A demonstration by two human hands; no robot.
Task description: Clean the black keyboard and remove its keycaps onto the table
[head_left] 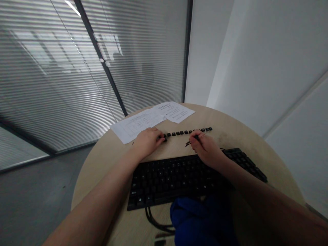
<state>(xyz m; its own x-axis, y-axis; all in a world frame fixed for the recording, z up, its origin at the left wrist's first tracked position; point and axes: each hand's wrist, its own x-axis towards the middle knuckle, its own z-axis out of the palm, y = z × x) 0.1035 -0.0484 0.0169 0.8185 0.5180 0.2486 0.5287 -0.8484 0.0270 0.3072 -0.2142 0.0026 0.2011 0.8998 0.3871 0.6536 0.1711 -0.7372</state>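
Note:
A black keyboard (169, 176) lies across the round table in front of me. Behind it runs a row of loose black keycaps (181, 132). My left hand (150, 141) rests at the row's left end, thumb and fingertips pinched on a black keycap (164, 138); the fingers partly hide it. Above the keyboard's back edge, my right hand (205, 147) grips a keycap puller (188, 144). Its thin dark prongs point left, and most of its handle is inside my fist. The right hand covers part of the keycap row.
Printed paper sheets (143, 123) lie at the table's back left. Below the keyboard are a blue cloth (197, 218) and a looped black cable (155, 220). The wooden table (256, 150) has a curved edge; blinds and glass stand behind it, a white wall at right.

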